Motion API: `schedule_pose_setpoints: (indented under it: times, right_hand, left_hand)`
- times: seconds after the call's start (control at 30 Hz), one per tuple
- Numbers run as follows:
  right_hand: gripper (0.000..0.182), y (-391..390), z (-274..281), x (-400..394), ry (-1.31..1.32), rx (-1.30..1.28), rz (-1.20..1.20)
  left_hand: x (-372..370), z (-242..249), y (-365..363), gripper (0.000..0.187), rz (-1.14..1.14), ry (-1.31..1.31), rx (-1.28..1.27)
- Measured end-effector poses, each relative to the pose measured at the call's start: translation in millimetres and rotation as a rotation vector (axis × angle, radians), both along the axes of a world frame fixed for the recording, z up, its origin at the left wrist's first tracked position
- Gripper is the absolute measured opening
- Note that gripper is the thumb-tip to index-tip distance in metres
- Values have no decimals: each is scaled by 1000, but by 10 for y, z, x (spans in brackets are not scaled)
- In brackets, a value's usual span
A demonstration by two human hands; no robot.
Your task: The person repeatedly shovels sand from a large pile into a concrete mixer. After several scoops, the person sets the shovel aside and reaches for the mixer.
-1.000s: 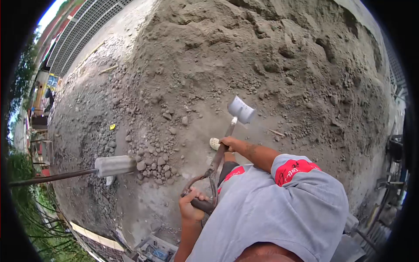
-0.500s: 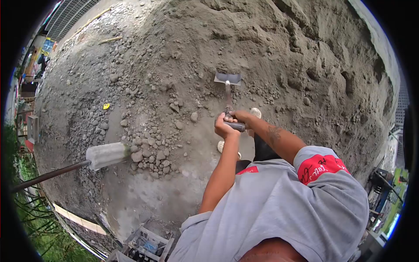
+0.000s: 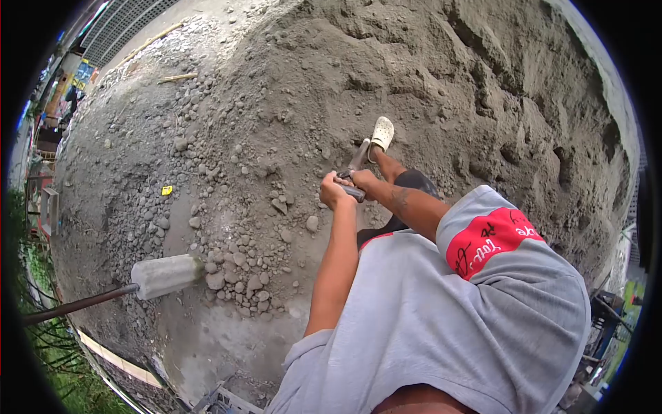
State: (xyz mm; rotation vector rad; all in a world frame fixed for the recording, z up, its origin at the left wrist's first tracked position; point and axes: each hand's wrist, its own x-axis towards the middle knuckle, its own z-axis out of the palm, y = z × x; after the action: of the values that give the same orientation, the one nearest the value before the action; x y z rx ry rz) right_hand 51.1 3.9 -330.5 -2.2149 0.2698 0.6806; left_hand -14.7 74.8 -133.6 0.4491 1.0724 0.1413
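Note:
Both my hands are closed around the handle of a shovel. My left hand wraps the grip end from the left, while my right hand holds on from the right, close beside it. The dark grip sticks out below the fingers. From my hands the shaft runs forward to the soil, beside a white clog on my outstretched foot. I cannot make out the shovel's blade; it is hidden at the clog and soil.
A bank of grey-brown soil rises ahead and to the right. Stones lie heaped at left, near a pale block on a dark rod. A small yellow object lies on the gravel.
One foot has stepped forward to the shovel, and the blade that showed on the soil is now out of sight. My hands have shifted slightly left, still gripping the handle.

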Motion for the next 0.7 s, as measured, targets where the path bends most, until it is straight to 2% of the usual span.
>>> schedule_pose_setpoints:
  times: [0.03,0.07,0.1,0.13,0.2,0.27,0.3,0.33,0.4,0.43,0.47,0.5,0.53,0.57,0.6,0.63,0.67,0.7]
  right_hand:
    - [37,-82,681,-273,141,141,-97]
    - [38,-164,1497,-574,281,260,-207]
    - [41,-227,1327,-622,304,288,-214]
    - [42,-221,1441,-664,297,369,-344]
    - [47,-256,1365,-517,566,482,-443]
    - [54,-408,1177,-343,629,363,-414]
    - [72,-452,1101,-322,558,289,-400]
    - [72,-558,771,-231,584,278,-409]
    - [60,-773,-124,-49,665,252,-318]
    - [69,-728,179,-95,462,185,-365]
    - [69,-764,-220,-43,480,179,-368]
    - [67,-844,-878,-149,312,274,-343]
    - [65,-864,-1318,-69,128,371,-316]
    - [67,-661,-299,229,250,254,-280]
    - [67,-642,-673,339,266,253,-292]
    - [71,-652,-1301,331,264,137,-242]
    - [77,-670,-1813,298,264,19,-187]
    - [70,-595,-2120,297,-19,-90,-110]
  left_hand:
    - [-109,-61,-68,19,-21,19,30]
    - [-205,111,-189,17,0,188,217]
    - [-281,53,-221,14,10,212,178]
    - [-238,15,-230,13,28,213,135]
    - [-184,11,-230,13,36,291,210]
    - [-202,-67,-176,14,23,394,289]
    - [-224,-115,-154,14,-10,448,318]
    - [-334,-183,-151,15,-49,518,344]
    - [-631,-470,-51,16,32,577,401]
    - [-828,-664,30,14,63,604,402]
    - [-1027,-891,112,18,121,591,423]
    - [-1203,-1058,195,21,136,591,436]
    - [-1378,-1302,310,15,161,697,372]
    - [-1496,-1477,442,12,138,788,316]
    - [-1563,-1597,567,11,97,830,308]
    - [-1602,-1677,645,11,54,876,298]
    - [-1593,-1673,619,12,67,881,433]
    - [-1541,-1616,574,13,79,880,572]
